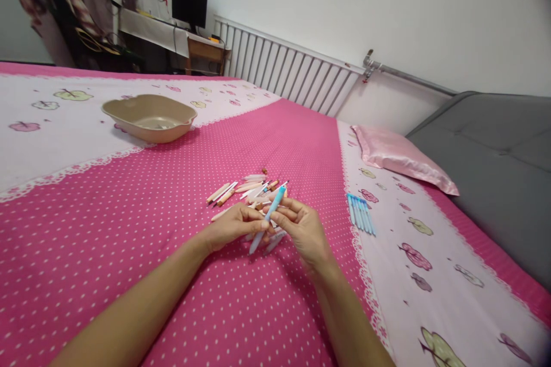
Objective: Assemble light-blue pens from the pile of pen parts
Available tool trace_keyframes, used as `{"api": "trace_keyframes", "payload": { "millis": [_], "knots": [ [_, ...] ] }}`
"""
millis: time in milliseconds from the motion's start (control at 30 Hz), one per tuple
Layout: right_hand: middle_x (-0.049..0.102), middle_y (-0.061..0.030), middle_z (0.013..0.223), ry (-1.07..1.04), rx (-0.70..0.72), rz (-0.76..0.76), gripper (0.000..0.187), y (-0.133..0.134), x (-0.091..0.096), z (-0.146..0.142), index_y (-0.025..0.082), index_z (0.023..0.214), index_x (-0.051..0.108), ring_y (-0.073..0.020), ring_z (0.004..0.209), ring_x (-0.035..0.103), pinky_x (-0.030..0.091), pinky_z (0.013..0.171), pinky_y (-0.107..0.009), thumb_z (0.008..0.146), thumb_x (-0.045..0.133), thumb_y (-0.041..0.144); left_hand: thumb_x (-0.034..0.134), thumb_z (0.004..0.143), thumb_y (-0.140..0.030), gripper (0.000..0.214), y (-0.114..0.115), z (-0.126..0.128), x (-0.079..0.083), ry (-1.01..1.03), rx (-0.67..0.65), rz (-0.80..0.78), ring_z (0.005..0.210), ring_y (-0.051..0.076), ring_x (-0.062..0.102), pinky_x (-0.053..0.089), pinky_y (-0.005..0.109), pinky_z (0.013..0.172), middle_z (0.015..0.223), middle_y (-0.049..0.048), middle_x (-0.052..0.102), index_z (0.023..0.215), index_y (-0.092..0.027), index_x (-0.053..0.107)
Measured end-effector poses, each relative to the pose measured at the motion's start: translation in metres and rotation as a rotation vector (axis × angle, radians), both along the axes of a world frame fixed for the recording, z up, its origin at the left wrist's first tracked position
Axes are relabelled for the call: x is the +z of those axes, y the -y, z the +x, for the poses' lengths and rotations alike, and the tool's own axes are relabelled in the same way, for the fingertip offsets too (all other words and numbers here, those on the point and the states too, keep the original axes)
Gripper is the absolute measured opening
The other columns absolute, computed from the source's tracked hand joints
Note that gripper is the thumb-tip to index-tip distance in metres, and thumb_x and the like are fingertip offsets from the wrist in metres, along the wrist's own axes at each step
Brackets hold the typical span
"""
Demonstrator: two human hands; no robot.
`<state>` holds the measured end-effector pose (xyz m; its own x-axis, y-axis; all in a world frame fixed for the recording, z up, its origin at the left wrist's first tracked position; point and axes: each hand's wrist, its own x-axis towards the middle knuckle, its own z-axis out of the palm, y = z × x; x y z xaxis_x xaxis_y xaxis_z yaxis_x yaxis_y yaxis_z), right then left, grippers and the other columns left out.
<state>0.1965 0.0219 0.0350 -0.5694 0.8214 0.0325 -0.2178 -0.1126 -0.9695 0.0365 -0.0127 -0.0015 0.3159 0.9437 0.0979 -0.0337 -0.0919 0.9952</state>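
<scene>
Between my two hands is a light blue pen [275, 202], tilted, with its brighter blue end pointing up and away from me. My left hand [236, 225] pinches the pen's lower part with thumb and fingers. Higher up, my right hand [303, 229] grips the same pen from the other side. Beneath and just beyond the hands lies a loose pile of pens and pencils [224, 195] in pale pink, tan, brown and white, partly hidden by my fingers. Off to the right, several blue pens [361, 215] lie side by side in a row.
The pile rests on a pink polka-dot bedspread [172, 287]. A tan plastic basin [150, 120] with small things inside stands at the far left. A pink satin pillow [400, 157] lies at the right by the grey headboard [491, 149]. A white radiator [288, 63] lines the wall.
</scene>
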Motion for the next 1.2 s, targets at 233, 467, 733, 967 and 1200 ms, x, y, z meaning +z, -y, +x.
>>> {"api": "trace_keyframes", "payload": {
  "millis": [233, 467, 733, 967, 1200],
  "knots": [
    [0.070, -0.0081, 0.094, 0.017, -0.103, 0.073, 0.042, -0.010, 0.003, 0.007, 0.016, 0.105, 0.059, -0.0183, 0.084, 0.065, 0.051, 0.071, -0.028, 0.067, 0.072, 0.026, 0.059, 0.078, -0.046, 0.035, 0.002, 0.002, 0.003, 0.107, 0.045, -0.032, 0.057, 0.011, 0.054, 0.042, 0.023, 0.055, 0.070, 0.0052, 0.062, 0.079, -0.011, 0.060],
    [0.069, -0.0074, 0.094, 0.050, -0.281, 0.130, 0.035, -0.018, 0.012, 0.019, 0.017, 0.100, 0.060, -0.0180, 0.088, 0.063, 0.049, 0.079, -0.032, 0.067, 0.071, 0.024, 0.051, 0.079, -0.032, 0.015, -0.010, -0.009, 0.006, 0.174, 0.331, -0.017, 0.051, 0.009, 0.043, 0.035, 0.019, 0.047, 0.060, -0.0039, 0.047, 0.080, -0.017, 0.050],
    [0.069, -0.0071, 0.093, 0.034, -0.280, 0.157, 0.034, -0.022, 0.018, 0.029, 0.017, 0.099, 0.060, -0.0175, 0.089, 0.062, 0.048, 0.078, -0.031, 0.067, 0.070, 0.023, 0.048, 0.073, -0.044, 0.032, -0.051, -0.011, 0.014, -0.727, 0.636, 0.073, 0.057, 0.012, 0.049, 0.034, 0.020, 0.053, 0.057, -0.0026, 0.052, 0.077, -0.016, 0.064],
    [0.069, -0.0062, 0.092, 0.025, -0.298, 0.172, 0.033, -0.025, 0.021, 0.037, 0.017, 0.098, 0.061, -0.0163, 0.088, 0.062, 0.047, 0.079, -0.030, 0.067, 0.070, 0.023, 0.055, 0.070, -0.045, 0.033, -0.087, 0.005, 0.013, -1.055, 0.707, -0.124, 0.064, 0.023, 0.059, 0.035, 0.026, 0.055, 0.057, 0.0073, 0.062, 0.072, -0.016, 0.070],
    [0.068, -0.0063, 0.094, 0.010, -0.300, 0.159, 0.033, -0.027, 0.024, 0.040, 0.017, 0.099, 0.060, -0.0159, 0.088, 0.062, 0.047, 0.077, -0.028, 0.067, 0.068, 0.022, 0.058, 0.070, -0.038, 0.028, -0.106, 0.007, 0.011, -1.213, 0.728, -0.209, 0.082, 0.027, 0.063, 0.042, 0.028, 0.064, 0.080, 0.0127, 0.069, 0.087, -0.020, 0.070]
  ]
}}
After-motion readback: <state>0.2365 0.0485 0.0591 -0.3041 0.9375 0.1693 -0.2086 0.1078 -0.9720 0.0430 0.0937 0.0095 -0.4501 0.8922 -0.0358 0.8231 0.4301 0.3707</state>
